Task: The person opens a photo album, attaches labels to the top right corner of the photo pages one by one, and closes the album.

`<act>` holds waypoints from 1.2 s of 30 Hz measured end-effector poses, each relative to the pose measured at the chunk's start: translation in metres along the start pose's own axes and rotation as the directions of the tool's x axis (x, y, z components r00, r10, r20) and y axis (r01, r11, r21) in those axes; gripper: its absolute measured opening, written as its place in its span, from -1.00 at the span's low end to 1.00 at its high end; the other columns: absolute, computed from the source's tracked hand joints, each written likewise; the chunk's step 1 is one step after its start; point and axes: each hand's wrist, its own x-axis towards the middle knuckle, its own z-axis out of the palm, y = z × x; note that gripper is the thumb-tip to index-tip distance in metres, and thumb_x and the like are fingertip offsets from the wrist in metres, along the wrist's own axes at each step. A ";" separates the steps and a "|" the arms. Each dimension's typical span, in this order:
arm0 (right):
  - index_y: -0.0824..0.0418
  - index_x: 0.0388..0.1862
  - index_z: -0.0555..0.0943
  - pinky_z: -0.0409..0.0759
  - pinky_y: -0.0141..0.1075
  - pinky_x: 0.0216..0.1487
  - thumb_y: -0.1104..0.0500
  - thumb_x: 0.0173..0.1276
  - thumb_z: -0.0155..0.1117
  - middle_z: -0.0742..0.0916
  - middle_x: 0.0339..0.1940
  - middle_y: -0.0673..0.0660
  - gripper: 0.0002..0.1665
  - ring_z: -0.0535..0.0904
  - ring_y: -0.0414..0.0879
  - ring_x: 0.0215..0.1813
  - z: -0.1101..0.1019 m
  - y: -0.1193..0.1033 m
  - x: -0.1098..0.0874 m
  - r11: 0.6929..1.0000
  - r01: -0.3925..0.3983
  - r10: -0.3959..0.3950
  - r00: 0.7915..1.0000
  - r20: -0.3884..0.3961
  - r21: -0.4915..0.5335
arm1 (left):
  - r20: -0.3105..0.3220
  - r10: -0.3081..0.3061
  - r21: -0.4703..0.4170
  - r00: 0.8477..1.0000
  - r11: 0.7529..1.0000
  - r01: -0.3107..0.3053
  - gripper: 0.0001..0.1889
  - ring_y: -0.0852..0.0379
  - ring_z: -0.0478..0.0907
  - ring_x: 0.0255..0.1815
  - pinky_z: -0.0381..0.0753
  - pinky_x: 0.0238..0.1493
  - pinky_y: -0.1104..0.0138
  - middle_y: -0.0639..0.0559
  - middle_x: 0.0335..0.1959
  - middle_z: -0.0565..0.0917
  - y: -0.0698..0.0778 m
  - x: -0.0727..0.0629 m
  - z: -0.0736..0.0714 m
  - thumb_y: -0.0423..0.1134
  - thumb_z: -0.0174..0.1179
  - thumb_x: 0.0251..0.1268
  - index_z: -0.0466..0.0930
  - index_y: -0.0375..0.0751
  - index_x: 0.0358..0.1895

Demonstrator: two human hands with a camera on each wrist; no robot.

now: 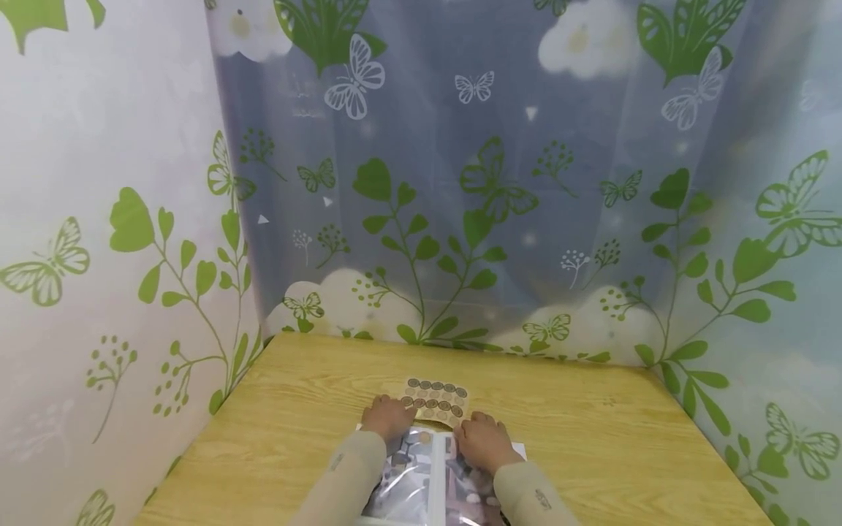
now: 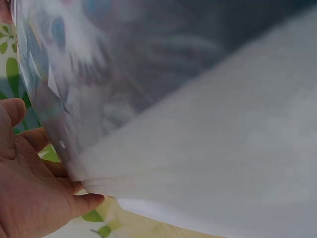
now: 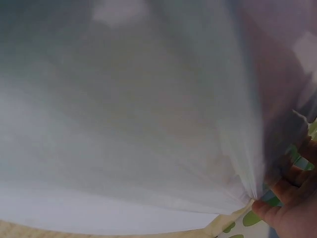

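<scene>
A glossy printed plastic sheet (image 1: 408, 482) in greys and pinks, with a white strip (image 1: 437, 475) down its middle, lies between my forearms in the head view. My left hand (image 1: 388, 418) pinches its far left corner; in the left wrist view the thumb (image 2: 86, 204) is at the layered edge. My right hand (image 1: 487, 442) pinches the far right corner, where the plastic (image 3: 242, 168) gathers into creases at the thumb (image 3: 265, 210). White paper (image 2: 163, 215) shows below the plastic. Just beyond the hands lies a tan sheet of round stickers (image 1: 434, 398).
The wood-grain table (image 1: 296, 387) reaches back to a hanging cloth (image 1: 421, 241) printed with butterflies and leaves. Similar cloth walls stand at the left (image 1: 99, 292) and right (image 1: 776, 307) of the table.
</scene>
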 end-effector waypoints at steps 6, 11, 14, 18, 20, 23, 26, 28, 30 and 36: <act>0.37 0.06 0.63 0.37 0.31 0.23 0.08 0.54 0.01 0.63 0.13 0.37 -0.57 0.49 0.34 0.22 0.002 0.003 0.005 1.000 0.009 -0.009 1.000 -0.027 0.024 | -0.056 -0.015 0.002 0.998 1.000 0.015 -0.53 -0.36 0.35 0.30 0.35 0.21 -0.27 -0.42 0.22 0.48 -0.003 -0.002 -0.001 0.02 -0.03 0.51 0.52 -0.13 0.32; 0.45 0.11 0.58 0.45 0.26 0.18 0.17 0.49 0.03 0.66 0.08 0.41 -0.59 0.55 0.37 0.14 -0.004 0.000 0.008 0.991 0.029 -0.024 0.999 -0.044 0.132 | -0.079 -0.065 0.035 0.995 0.997 0.068 -0.49 -0.34 0.35 0.28 0.39 0.19 -0.23 -0.43 0.15 0.48 -0.006 -0.004 -0.003 0.05 -0.02 0.50 0.62 -0.32 0.15; 0.40 0.03 0.62 0.53 0.21 0.11 0.20 0.48 0.01 0.71 -0.01 0.34 -0.65 0.62 0.29 0.02 -0.003 -0.001 0.009 0.986 0.037 -0.035 0.999 -0.013 0.160 | -0.063 -0.084 0.030 0.994 0.996 0.086 -0.46 -0.35 0.31 0.32 0.37 0.21 -0.23 -0.45 0.18 0.46 -0.005 -0.006 -0.004 0.05 -0.01 0.49 0.63 -0.44 0.05; 0.37 0.05 0.64 0.55 0.20 0.10 0.22 0.46 0.01 0.72 0.03 0.29 -0.64 0.64 0.26 0.01 -0.001 -0.002 0.011 0.990 0.028 -0.028 1.000 -0.003 0.139 | -0.054 -0.073 0.014 0.996 0.997 0.073 -0.47 -0.37 0.25 0.37 0.33 0.25 -0.24 -0.47 0.24 0.42 -0.004 -0.006 -0.003 0.04 -0.03 0.49 0.62 -0.40 0.09; 0.37 0.16 0.60 0.51 0.22 0.14 0.20 0.48 0.01 0.71 0.07 0.30 -0.59 0.62 0.30 0.08 -0.001 -0.004 0.010 0.990 0.016 -0.016 1.000 0.000 0.137 | -0.052 -0.068 0.004 0.996 0.998 0.068 -0.47 -0.38 0.25 0.37 0.31 0.26 -0.25 -0.47 0.25 0.42 -0.003 -0.006 -0.002 0.04 -0.04 0.49 0.62 -0.39 0.10; 0.37 0.24 0.55 0.48 0.25 0.16 0.17 0.49 0.01 0.71 0.06 0.33 -0.54 0.60 0.32 0.11 -0.001 -0.008 0.008 0.991 0.022 -0.023 1.000 0.008 0.129 | -0.037 -0.061 -0.004 0.997 0.998 0.060 -0.46 -0.38 0.23 0.38 0.28 0.28 -0.26 -0.48 0.26 0.41 -0.003 -0.005 -0.002 0.05 -0.08 0.51 0.62 -0.39 0.10; 0.39 0.29 0.51 0.46 0.27 0.17 0.17 0.48 0.03 0.70 0.05 0.35 -0.51 0.60 0.34 0.10 -0.001 -0.010 0.007 0.991 0.036 -0.038 0.999 0.008 0.126 | -0.018 -0.029 -0.045 0.999 0.999 0.028 -0.44 -0.38 0.23 0.39 0.24 0.30 -0.28 -0.46 0.27 0.42 0.000 -0.005 -0.004 0.05 -0.14 0.55 0.64 -0.39 0.07; 0.38 0.31 0.49 0.43 0.27 0.20 0.16 0.47 0.02 0.69 0.08 0.35 -0.49 0.58 0.33 0.13 0.000 -0.010 0.008 0.991 0.026 -0.027 1.000 0.012 0.130 | -0.009 -0.003 -0.088 1.000 0.996 0.002 -0.41 -0.40 0.24 0.38 0.24 0.31 -0.29 -0.46 0.27 0.44 0.002 -0.005 -0.005 0.06 -0.20 0.58 0.64 -0.39 0.08; 0.36 0.32 0.48 0.41 0.28 0.22 0.16 0.46 0.03 0.69 0.09 0.35 -0.48 0.58 0.33 0.14 0.001 -0.009 0.009 0.991 0.014 -0.016 1.000 0.010 0.133 | -0.015 0.014 -0.143 1.000 0.990 -0.016 -0.38 -0.41 0.31 0.34 0.27 0.29 -0.28 -0.45 0.23 0.50 0.004 -0.004 -0.006 0.09 -0.23 0.58 0.64 -0.40 0.08; 0.34 0.34 0.48 0.42 0.28 0.20 0.16 0.46 0.02 0.69 0.11 0.32 -0.47 0.58 0.33 0.13 0.003 -0.007 0.010 0.989 0.021 -0.022 1.000 0.003 0.147 | -0.064 -0.035 -0.343 0.997 0.939 0.011 -0.30 -0.40 0.49 0.15 0.38 0.22 -0.24 -0.37 0.11 0.61 0.007 -0.002 -0.002 0.22 -0.21 0.55 0.59 -0.41 0.12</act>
